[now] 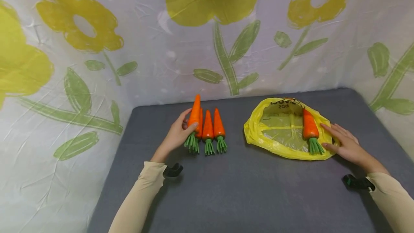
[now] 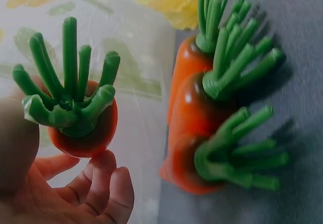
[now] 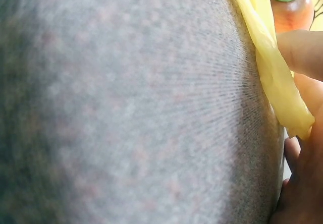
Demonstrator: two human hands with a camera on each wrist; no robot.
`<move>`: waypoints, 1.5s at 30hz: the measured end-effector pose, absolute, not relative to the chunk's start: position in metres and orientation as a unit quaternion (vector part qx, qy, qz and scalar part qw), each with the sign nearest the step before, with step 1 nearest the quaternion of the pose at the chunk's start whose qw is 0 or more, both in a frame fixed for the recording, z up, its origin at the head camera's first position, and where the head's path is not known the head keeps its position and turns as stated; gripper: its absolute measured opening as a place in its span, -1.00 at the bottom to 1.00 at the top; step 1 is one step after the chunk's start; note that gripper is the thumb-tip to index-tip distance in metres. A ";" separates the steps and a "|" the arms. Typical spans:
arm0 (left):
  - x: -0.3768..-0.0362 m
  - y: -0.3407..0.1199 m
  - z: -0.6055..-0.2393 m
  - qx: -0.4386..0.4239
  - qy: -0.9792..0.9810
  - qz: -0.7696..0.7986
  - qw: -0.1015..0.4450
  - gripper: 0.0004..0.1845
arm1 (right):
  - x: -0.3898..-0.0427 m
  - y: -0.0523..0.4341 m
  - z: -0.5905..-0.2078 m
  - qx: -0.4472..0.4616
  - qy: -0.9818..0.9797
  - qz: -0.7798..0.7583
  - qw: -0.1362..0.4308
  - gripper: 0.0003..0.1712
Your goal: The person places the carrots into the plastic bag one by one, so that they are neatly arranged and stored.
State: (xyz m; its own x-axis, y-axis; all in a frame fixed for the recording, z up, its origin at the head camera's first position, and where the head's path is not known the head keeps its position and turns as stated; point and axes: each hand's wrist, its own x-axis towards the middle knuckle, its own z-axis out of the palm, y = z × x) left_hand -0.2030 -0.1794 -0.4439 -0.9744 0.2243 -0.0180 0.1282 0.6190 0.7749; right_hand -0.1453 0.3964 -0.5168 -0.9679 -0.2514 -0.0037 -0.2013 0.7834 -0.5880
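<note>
In the head view, my left hand (image 1: 177, 132) grips an orange toy carrot (image 1: 195, 112) with green stalks, its pointed end up and away. The left wrist view shows this carrot's stalk end (image 2: 83, 133) close up, above curled fingertips (image 2: 121, 183). Three more carrots lie side by side just right of it; the nearer one is partly covered by the held carrot. My right hand (image 1: 347, 145) holds the right rim of a yellow plastic bag (image 1: 258, 132), its thumb (image 3: 303, 52) across the edge. One carrot (image 1: 310, 127) lies inside the bag, beside that hand.
A dark grey table (image 1: 226, 190) carries everything. Behind it and at both sides hangs a pale cloth (image 1: 155, 64) printed with yellow flowers. Between the loose carrots and the bag is a gap of bare tabletop. A black strap piece sits at each wrist.
</note>
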 end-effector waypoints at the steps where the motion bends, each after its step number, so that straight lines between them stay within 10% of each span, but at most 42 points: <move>1: -0.203 -0.177 -0.443 0.102 0.898 0.424 0.056 -0.32 | -0.145 0.396 -0.517 -0.118 0.944 -0.305 0.041 -0.13; 45: -0.205 -0.071 -0.422 0.204 0.863 0.448 0.115 -0.28 | -0.149 0.398 -0.517 -0.108 0.947 -0.297 0.052 -0.12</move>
State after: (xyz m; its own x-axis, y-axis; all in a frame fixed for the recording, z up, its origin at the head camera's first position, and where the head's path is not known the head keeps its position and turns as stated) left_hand -0.2049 -0.0706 -0.4220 -0.8903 0.4552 -0.0165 0.2482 0.5152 0.8204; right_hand -0.1488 0.3978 -0.5174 -0.9712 -0.2358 -0.0352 -0.1735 0.8002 -0.5740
